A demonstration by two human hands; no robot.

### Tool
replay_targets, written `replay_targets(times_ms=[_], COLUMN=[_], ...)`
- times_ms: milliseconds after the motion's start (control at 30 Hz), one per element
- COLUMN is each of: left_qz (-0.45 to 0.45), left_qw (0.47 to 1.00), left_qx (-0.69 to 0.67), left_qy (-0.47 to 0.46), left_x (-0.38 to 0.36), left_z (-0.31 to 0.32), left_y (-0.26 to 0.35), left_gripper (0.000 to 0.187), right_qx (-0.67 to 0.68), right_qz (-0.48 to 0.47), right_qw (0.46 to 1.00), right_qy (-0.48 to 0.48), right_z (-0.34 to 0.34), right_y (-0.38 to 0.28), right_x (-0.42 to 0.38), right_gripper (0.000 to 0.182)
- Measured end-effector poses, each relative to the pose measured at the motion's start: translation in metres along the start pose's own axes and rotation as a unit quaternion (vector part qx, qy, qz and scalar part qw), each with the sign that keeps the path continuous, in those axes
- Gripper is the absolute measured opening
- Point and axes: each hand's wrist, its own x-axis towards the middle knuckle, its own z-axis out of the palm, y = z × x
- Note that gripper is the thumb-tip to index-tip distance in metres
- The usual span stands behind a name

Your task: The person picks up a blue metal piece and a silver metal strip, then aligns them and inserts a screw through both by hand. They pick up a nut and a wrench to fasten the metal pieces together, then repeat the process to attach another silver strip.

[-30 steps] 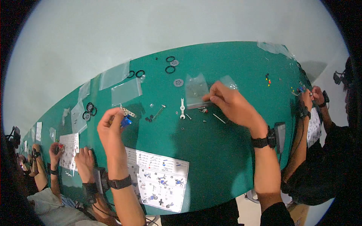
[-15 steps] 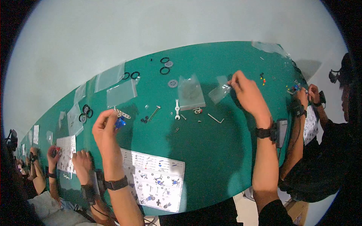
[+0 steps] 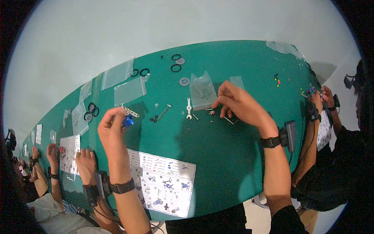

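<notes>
My left hand [image 3: 112, 128] is closed on a partly built model [image 3: 127, 121], a blue piece with a perforated metal strip, raised above the table. My right hand [image 3: 245, 105] reaches down with its fingers apart, and I see nothing held in them. Its fingertips are beside a small red-and-silver part [image 3: 210, 112], close to the lower edge of a clear plastic bag [image 3: 203, 91]. A hex key [image 3: 230, 121] lies under that hand, partly hidden by the fingers. To the left are a flat metal wrench [image 3: 189, 108] and a small screw [image 3: 195, 116].
A printed instruction sheet [image 3: 163, 183] lies on the green table [image 3: 222, 167]. Farther back are black tyres [image 3: 176, 68], grey wheels [image 3: 184, 81] and clear bags [image 3: 130, 91]. A long bolt [image 3: 165, 112] lies near small black nuts. Co-workers' hands [image 3: 85, 163] are at both sides.
My right hand has left the small clear bag at the back and moved left and down to the small metal parts, opening its fingers. My left hand still holds the model.
</notes>
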Motion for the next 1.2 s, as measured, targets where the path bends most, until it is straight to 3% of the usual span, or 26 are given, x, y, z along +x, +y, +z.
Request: replay_targets(times_ms=[333, 533, 733, 833, 933, 1200], left_qz=[-0.004, -0.003, 0.0, 0.007, 0.008, -0.008], left_qw=[1.0, 1.0, 1.0, 1.0, 1.0, 1.0], left_qx=[-0.009, -0.009, -0.013, -0.014, -0.009, -0.006], left_qy=[0.019, -0.001, -0.009, -0.004, -0.006, 0.001], left_x=[-0.005, -0.006, -0.005, -0.005, -0.004, -0.002], left_z=[0.008, 0.007, 0.008, 0.009, 0.007, 0.001], left_y=[0.009, 0.011, 0.009, 0.006, 0.005, 0.005], left_gripper=[0.009, 0.009, 0.009, 0.011, 0.011, 0.011], right_qx=[0.059, -0.144, -0.189, -0.149, -0.102, -0.128], right_qz=[-0.005, -0.045, -0.066, 0.005, 0.007, -0.077], right_qw=[0.998, 0.988, 0.98, 0.988, 0.992, 0.989], right_qy=[-0.031, 0.03, 0.019, -0.027, -0.068, 0.008], right_z=[0.004, 0.0, 0.003, 0.006, 0.01, 0.015], right_y=[0.008, 0.005, -0.01, -0.022, -0.015, -0.001], right_x=[-0.001, -0.003, -0.008, -0.013, -0.014, -0.007], right_gripper=[0.007, 0.01, 0.016, 0.01, 0.01, 0.015])
